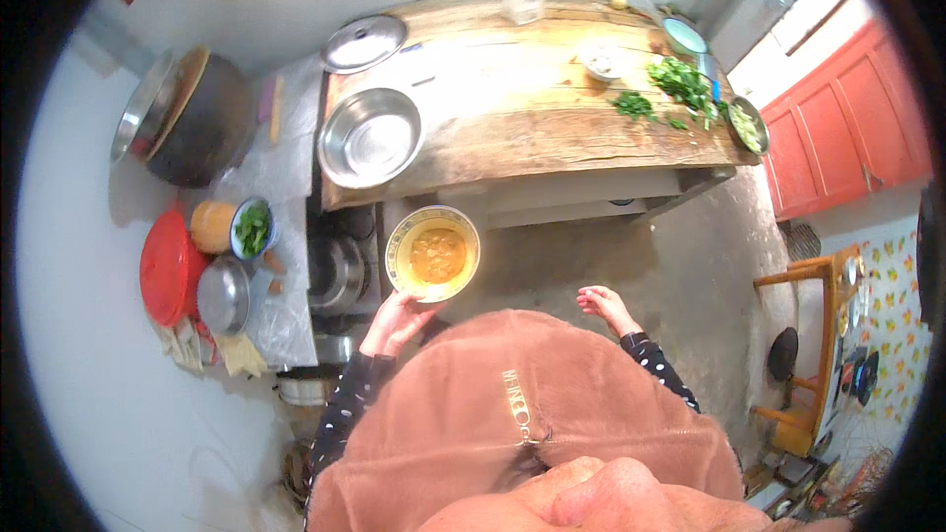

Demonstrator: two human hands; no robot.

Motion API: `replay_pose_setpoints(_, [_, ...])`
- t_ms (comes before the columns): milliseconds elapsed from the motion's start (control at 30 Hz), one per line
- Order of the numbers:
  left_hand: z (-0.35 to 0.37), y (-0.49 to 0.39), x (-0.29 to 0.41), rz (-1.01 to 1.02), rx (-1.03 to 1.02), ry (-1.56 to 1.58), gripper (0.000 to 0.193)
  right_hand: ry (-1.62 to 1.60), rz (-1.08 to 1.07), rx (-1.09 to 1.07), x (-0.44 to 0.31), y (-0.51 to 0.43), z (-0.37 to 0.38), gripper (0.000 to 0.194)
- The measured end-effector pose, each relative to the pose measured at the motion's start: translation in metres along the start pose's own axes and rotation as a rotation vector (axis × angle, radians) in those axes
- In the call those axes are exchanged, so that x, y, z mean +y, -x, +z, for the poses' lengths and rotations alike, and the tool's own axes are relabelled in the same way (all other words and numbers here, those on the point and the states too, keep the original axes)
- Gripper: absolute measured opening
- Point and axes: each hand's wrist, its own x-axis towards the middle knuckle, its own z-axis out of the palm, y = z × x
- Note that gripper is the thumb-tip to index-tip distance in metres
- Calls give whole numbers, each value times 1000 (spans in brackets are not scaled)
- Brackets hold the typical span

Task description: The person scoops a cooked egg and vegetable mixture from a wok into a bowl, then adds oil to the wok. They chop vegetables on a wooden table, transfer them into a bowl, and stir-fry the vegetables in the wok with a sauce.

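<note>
My left hand [399,321] grips the near rim of a patterned bowl [397,255], which holds an orange-brown, lumpy mixture. The bowl is in the air, just short of the wooden table's near edge. My right hand [602,304] hangs over the floor with its fingers curled together; nothing shows in it. Beyond the bowl, a wide stainless steel basin [369,137] stands on the left end of the wooden table [532,125]. Chopped greens [684,83], a small white bowl [602,63] and a metal bowl of pale cut vegetable [746,125] lie towards its right end.
At left, a plastic-covered counter [284,310] bears a bowl of greens [252,229], a red plastic lid [166,266] and a metal bowl [224,295]. A large dark wok [211,125] leans at the wall. A metal lid [364,43] lies behind the basin. A wooden-framed table [831,340] stands at right.
</note>
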Motion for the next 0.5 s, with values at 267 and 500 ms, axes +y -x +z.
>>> replay_pose_setpoints(267, [110, -135, 9, -168, -149, -241, 54, -126, 30, 94, -8, -14, -45, 29])
replay_pose_setpoints(500, [179, -252, 8, -228, -266, -377, 66, -111, 52, 231, -34, -29, -81, 30])
